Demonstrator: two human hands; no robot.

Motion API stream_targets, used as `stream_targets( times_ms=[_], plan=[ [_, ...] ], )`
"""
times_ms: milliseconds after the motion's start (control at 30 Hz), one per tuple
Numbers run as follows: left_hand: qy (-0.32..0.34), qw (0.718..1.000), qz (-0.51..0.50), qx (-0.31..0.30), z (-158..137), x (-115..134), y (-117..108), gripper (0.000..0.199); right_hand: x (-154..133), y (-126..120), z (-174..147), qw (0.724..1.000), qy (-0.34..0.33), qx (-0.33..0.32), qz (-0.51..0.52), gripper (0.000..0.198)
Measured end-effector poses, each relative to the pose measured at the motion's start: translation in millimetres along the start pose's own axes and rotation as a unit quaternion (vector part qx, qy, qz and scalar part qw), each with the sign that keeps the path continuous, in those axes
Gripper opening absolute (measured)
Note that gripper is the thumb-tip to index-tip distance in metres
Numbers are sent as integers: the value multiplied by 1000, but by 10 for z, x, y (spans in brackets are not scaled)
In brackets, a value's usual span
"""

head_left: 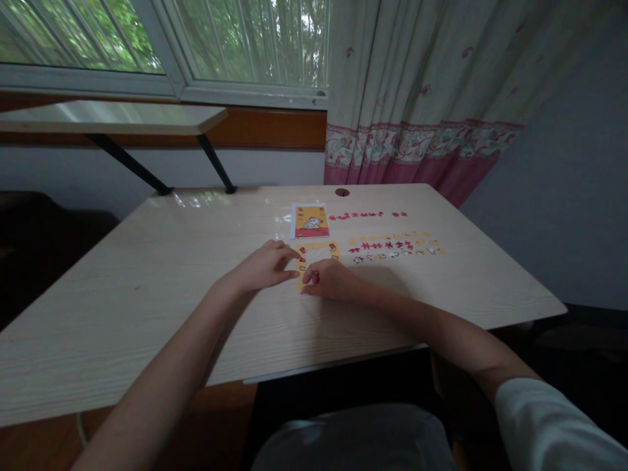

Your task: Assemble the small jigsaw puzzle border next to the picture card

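Observation:
A partly assembled jigsaw puzzle [318,252] with a yellow border lies flat on the table, its middle bare and its lower part hidden by my right hand. My left hand [267,265] rests at its left edge, index finger and thumb apart, fingertips touching the border. At the lower left corner, my right hand [331,280] is closed in a pinch on a small yellow puzzle piece [300,288], mostly covered by the fingers. Just behind the puzzle lies a reference picture [311,221] of a white animal on yellow and red.
Rows of loose puzzle pieces [387,246], red, yellow and white, lie to the right, with another red row [356,215] behind them. A raised shelf [112,119] stands at the back left. A curtain [392,118] hangs behind the wooden table [147,275].

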State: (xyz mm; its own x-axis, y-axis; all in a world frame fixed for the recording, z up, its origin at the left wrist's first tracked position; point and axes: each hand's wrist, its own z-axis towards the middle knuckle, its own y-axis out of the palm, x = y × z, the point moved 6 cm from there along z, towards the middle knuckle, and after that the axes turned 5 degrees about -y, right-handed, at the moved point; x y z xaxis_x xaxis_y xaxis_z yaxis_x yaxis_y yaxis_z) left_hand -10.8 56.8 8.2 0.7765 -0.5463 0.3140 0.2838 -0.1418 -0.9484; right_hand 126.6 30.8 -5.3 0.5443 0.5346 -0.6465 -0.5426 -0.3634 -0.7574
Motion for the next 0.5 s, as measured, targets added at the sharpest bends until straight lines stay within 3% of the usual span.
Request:
stream_targets(
  times_ms=[500],
  plan=[
    [3, 1000, 4, -3, -10, 30, -11, 38, 11, -26, 60, 999, -18, 27, -41, 6]
  ],
)
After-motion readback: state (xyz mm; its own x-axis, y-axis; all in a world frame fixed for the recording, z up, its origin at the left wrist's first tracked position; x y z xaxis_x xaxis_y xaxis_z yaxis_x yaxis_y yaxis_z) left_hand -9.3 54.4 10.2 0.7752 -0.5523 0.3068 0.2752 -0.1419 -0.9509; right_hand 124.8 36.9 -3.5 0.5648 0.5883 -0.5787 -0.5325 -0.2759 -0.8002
